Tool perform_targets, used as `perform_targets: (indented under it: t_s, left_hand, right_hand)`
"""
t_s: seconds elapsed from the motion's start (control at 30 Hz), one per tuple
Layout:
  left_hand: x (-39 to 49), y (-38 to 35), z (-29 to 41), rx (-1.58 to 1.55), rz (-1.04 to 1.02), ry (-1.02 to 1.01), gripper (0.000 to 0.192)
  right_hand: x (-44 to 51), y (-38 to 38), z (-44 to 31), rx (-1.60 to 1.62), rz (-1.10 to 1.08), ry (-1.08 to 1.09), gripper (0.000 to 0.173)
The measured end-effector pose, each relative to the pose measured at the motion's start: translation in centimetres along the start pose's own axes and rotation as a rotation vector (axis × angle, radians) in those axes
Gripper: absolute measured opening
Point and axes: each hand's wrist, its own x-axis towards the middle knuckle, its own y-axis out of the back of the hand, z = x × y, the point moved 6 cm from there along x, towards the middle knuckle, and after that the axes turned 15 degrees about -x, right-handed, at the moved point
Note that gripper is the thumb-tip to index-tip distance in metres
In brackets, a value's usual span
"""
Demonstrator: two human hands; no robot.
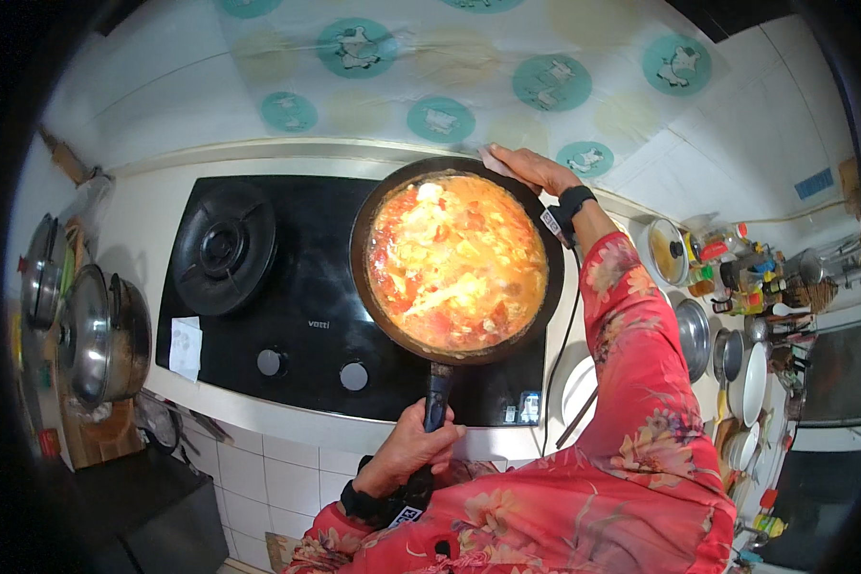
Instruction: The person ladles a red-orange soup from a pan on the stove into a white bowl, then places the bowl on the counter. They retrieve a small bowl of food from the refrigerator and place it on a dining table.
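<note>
A dark frying pan (359, 287) rests over the right side of the black glass gas hob (308, 287). Inside it lies a soupy mix of what looks like tomato and egg (459, 262). My left hand (416, 445) is closed around the black pan handle (437, 402), at the hob's front edge. At the pan's far right rim is my right hand (534, 168), holding a pale folded cloth or paper (499, 163) against the rim. The burner beneath the pan is hidden.
A bare burner (222, 244) and two knobs (312, 369) are on the hob. Lidded steel pots (97, 337) stand at left. A white bowl (580, 384), chopsticks (577, 417), steel bowls (692, 337) and seasoning bottles (739, 273) are at right. A dark cable (563, 344) runs beside the hob.
</note>
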Motion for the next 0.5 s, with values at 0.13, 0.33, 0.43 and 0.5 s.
perform_targets:
  t_s: [0.13, 0.33, 0.43, 0.5]
  left_hand:
    - [-0.5, 0.1, 0.4, -0.016, 0.026, -0.006, 0.023]
    - [-0.9, 0.0, 0.6, 0.003, 0.0, 0.029, 0.026]
    - [-1.9, 0.0, 1.3, -0.032, -0.033, 0.0, 0.025]
    - [-3.0, 0.1, 2.1, -0.025, -0.066, 0.015, 0.025]
  right_hand:
    - [-0.3, 0.0, -0.5, -0.01, 0.037, -0.057, 0.084]
    - [-1.4, 1.0, -1.3, -0.058, 0.065, 0.038, 0.076]
    - [-2.4, 1.7, -1.9, -0.04, 0.073, 0.034, 0.077]
    - [-3.1, 2.4, -2.7, -0.052, 0.07, 0.049, 0.075]
